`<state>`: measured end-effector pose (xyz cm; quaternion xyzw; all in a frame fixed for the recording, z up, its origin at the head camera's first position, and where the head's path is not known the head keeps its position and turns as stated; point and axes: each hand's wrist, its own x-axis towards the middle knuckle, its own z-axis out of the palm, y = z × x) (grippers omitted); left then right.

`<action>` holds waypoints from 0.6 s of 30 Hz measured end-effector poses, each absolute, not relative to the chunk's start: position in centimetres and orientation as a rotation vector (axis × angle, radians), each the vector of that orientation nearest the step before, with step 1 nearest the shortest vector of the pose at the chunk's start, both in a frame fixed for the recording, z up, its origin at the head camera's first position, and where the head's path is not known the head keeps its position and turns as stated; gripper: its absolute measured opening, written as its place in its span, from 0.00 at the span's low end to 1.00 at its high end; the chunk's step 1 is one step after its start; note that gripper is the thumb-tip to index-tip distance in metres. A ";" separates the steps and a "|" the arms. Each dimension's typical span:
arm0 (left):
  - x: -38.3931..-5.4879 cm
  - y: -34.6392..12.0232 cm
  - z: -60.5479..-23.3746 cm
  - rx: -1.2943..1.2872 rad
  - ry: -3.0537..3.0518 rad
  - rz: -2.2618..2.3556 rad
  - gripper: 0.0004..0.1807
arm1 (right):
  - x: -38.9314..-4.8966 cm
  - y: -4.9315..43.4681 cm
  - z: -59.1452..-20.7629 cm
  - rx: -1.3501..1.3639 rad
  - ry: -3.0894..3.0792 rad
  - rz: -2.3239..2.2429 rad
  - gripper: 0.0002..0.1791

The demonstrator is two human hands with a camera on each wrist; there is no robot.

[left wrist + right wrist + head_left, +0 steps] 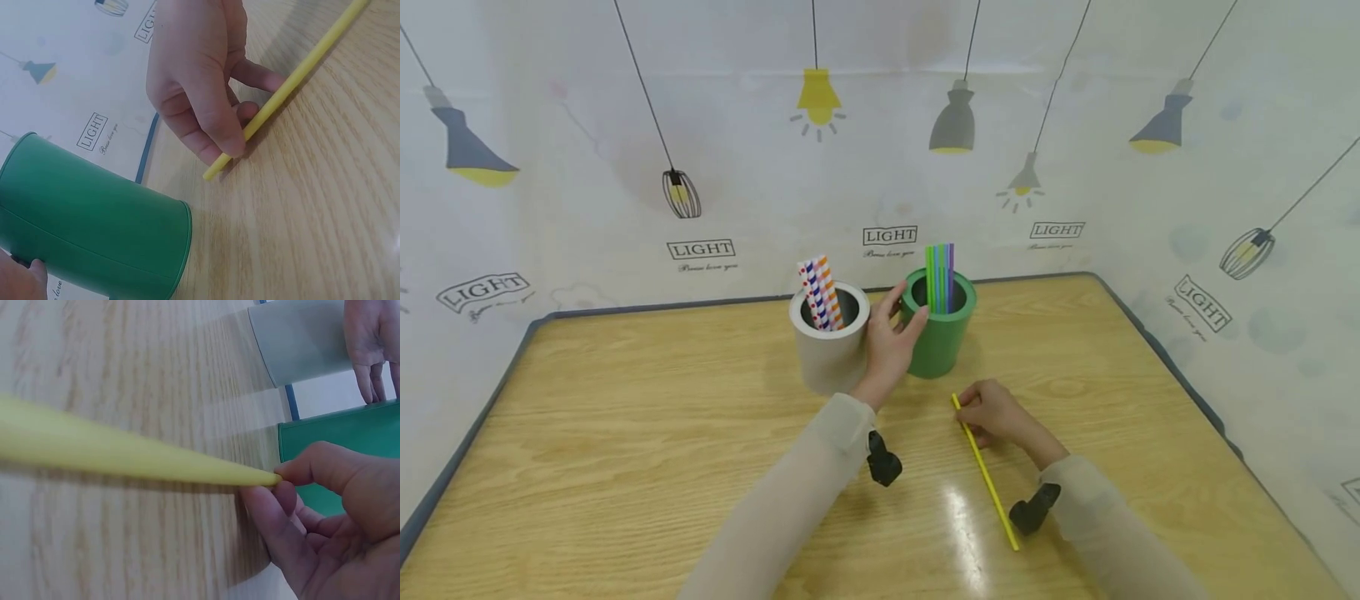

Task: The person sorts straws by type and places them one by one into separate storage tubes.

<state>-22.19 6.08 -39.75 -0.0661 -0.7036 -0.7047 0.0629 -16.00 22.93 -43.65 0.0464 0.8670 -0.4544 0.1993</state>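
In the head view, my left hand (891, 346) holds the left side of the green cup (942, 346), its thumb at the front and fingers toward the rear. Several plain coloured straws (940, 279) stand in that cup. My right hand (996, 412) pinches a yellow straw (988, 479) near its far end; the straw stretches along the tabletop toward me. The right wrist view shows the yellow straw (156, 459) between thumb and fingertips. Close to the left hand stands a white cup (831, 358) with several patterned straws (823, 296).
The wooden table (647, 417) has a dark edge strip. Behind it hangs a pale backdrop (745, 150) printed with lamps. Both cups stand near the table's back edge. A small black device (883, 458) is strapped on the left wrist, another black device (1035, 508) on the right.
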 end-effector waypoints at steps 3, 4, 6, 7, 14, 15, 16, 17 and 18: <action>-22.2 6.0 -39.8 -0.199 -2.132 -2.121 0.30 | -16.1 23.0 -43.8 0.113 2.434 -1.274 0.12; -22.2 6.0 -39.7 -0.199 -2.132 -2.120 0.30 | -16.1 23.1 -43.7 0.111 2.440 -1.278 0.12; -22.3 6.1 -39.7 -0.199 -2.132 -2.117 0.30 | -16.2 23.2 -43.5 0.106 2.459 -1.281 0.13; -22.3 6.1 -39.6 -0.202 -2.130 -2.118 0.30 | -16.2 23.3 -43.3 0.102 2.467 -1.289 0.13; -22.3 6.1 -39.7 -0.210 -2.118 -2.120 0.30 | -16.8 24.0 -41.4 0.002 2.604 -1.419 0.16; -22.3 6.1 -39.7 -0.210 -2.120 -2.119 0.30 | -16.9 24.1 -41.2 -0.007 2.616 -1.446 0.16; -22.3 6.1 -39.7 -0.211 -2.121 -2.119 0.31 | -16.9 24.2 -40.9 -0.016 2.627 -1.471 0.16; -22.2 6.1 -39.7 -0.208 -2.124 -2.119 0.30 | -17.0 24.3 -40.5 -0.026 2.630 -1.498 0.16; -22.2 6.1 -39.7 -0.205 -2.129 -2.119 0.31 | -17.1 24.4 -40.3 -0.032 2.635 -1.513 0.16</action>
